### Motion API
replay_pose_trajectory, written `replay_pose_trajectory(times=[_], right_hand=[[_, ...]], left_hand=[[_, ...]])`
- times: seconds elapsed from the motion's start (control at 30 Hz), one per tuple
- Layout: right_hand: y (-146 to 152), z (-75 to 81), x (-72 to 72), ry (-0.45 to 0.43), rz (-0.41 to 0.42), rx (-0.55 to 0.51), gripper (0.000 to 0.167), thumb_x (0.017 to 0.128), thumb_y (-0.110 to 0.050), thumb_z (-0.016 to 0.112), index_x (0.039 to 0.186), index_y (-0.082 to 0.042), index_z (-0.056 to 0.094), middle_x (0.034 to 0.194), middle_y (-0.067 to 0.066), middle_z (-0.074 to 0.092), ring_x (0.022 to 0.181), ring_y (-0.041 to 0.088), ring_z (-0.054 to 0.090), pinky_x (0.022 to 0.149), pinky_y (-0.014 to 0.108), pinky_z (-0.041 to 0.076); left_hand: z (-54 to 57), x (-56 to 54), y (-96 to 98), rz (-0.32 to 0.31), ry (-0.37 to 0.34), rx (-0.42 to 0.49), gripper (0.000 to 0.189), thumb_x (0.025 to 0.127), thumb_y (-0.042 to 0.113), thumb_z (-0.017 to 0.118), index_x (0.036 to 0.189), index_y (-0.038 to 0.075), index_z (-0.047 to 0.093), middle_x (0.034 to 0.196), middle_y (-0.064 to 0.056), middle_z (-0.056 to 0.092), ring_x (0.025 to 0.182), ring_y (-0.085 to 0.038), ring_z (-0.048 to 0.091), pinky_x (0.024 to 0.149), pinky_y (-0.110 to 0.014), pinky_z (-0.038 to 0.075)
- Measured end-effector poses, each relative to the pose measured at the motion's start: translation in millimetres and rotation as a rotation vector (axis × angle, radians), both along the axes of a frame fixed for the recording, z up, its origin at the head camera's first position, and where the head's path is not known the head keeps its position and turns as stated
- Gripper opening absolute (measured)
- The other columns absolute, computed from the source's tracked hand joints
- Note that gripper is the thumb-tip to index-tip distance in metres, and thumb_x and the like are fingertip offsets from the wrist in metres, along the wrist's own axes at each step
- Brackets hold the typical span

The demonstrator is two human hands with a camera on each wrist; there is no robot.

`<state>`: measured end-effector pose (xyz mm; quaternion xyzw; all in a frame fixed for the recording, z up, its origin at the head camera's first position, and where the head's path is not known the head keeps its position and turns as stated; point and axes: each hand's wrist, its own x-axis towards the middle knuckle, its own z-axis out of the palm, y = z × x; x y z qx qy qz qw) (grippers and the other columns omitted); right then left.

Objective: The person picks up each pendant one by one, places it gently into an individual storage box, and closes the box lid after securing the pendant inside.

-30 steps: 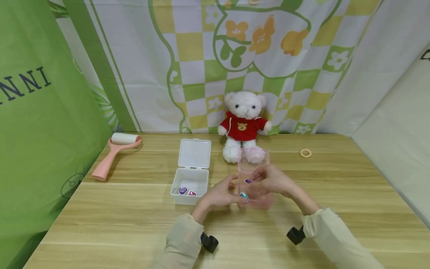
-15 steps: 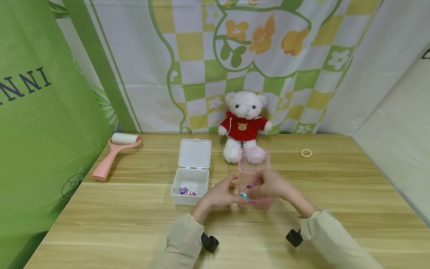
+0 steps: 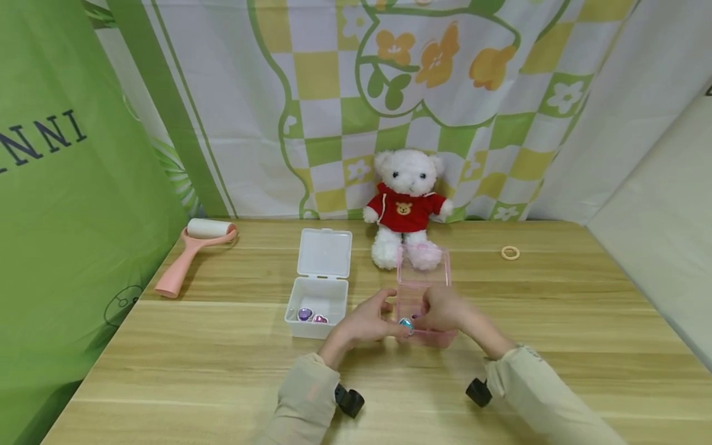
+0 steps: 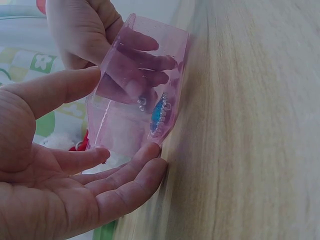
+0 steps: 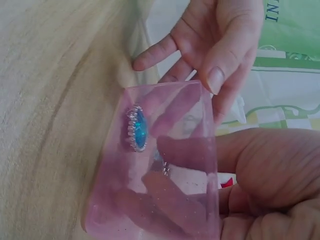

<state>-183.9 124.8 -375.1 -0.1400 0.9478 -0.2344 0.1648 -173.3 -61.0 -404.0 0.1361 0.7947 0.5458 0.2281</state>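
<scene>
A see-through pink box (image 3: 436, 339) stands on the table with its lid raised. My right hand (image 3: 445, 307) reaches down into it and pinches a purple jewel (image 3: 416, 316) with a silver beaded edge, mostly hidden by the fingers. Low inside the same box sits a blue jewel (image 5: 140, 127), also silver-edged, near the pinching fingers. At the box's left side, my left hand (image 3: 364, 319) steadies it with loosely spread fingers, its thumb at the front left rim. To the left, an opened white box (image 3: 314, 332) contains a purple jewel (image 3: 305, 314) and a pink jewel (image 3: 320, 319).
A white teddy bear (image 3: 408, 210) in a red hoodie sits behind the pink box, one foot seen through its lid. A pink-handled lint roller (image 3: 183, 262) lies at the left. Far right on the table (image 3: 556, 321) is a small pale ring (image 3: 510, 253).
My right hand has lowered into the pink box, taking the purple jewel down toward the blue one. The left hand has stayed at the box's side.
</scene>
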Motion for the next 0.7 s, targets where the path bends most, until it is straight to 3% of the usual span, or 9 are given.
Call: replay_pose_trajectory(times=[0.4, 0.7], right_hand=[[-9, -4.3, 5.2, 0.050, -0.043, 0.066, 0.030, 0.072, -0.014, 0.081, 0.064, -0.005, 0.055, 0.058, 0.003, 0.055, 0.054, 0.015, 0.049, 0.049, 0.027, 0.042], [-13, -6.6, 5.5, 0.134, -0.027, 0.114, 0.034, 0.067, -0.014, 0.084, 0.062, -0.006, 0.052, 0.056, 0.000, 0.050, 0.053, 0.014, 0.045, 0.050, 0.027, 0.040]], left_hand=[[0.1, 0.5, 0.2, 0.000, -0.009, 0.016, 0.081, 0.078, 0.012, 0.079, 0.145, 0.003, 0.034, 0.131, -0.025, 0.049, 0.103, -0.028, 0.059, 0.078, -0.036, 0.050], [0.9, 2.0, 0.0, 0.009, -0.016, 0.015, 0.083, 0.077, 0.012, 0.079, 0.145, 0.003, 0.034, 0.131, -0.025, 0.049, 0.102, -0.027, 0.060, 0.076, -0.034, 0.051]])
